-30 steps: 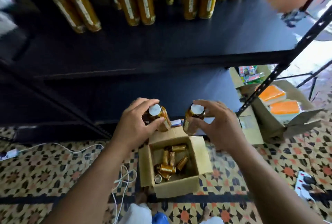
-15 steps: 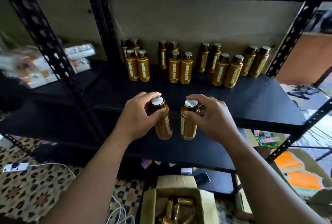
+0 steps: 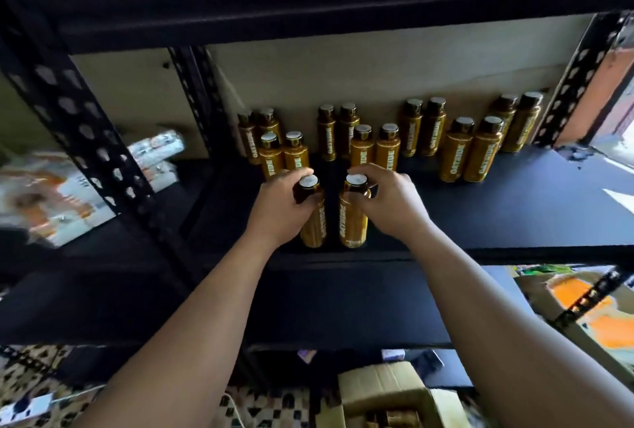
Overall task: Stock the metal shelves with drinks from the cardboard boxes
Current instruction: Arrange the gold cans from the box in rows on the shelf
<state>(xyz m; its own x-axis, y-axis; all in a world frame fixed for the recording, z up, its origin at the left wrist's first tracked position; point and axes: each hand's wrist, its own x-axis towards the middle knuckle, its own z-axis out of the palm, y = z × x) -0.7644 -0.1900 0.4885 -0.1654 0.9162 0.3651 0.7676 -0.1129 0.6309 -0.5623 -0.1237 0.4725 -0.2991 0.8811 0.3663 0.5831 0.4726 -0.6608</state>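
My left hand (image 3: 279, 209) grips a gold drink bottle (image 3: 314, 225) round its neck. My right hand (image 3: 387, 204) grips a second gold bottle (image 3: 353, 221) the same way. Both bottles are upright, side by side, over the front part of the black metal shelf (image 3: 497, 218); whether their bases touch the board I cannot tell. Several more gold bottles (image 3: 375, 148) stand in pairs along the back of that shelf. The open cardboard box (image 3: 380, 390) with more bottles sits on the floor below, at the bottom edge.
Black perforated uprights (image 3: 82, 132) frame the shelf bay. Blurred packages (image 3: 61, 194) lie on the neighbouring shelf at left. A second box with orange packs (image 3: 583, 311) sits at right behind the right upright. A lower shelf board (image 3: 343, 304) lies under my arms. Patterned tile floor (image 3: 37, 379) below.
Both hands lifted their bottles out of the box on the floor and carried them up and forward onto the shelf level. The view tilted up from the floor to the shelf.
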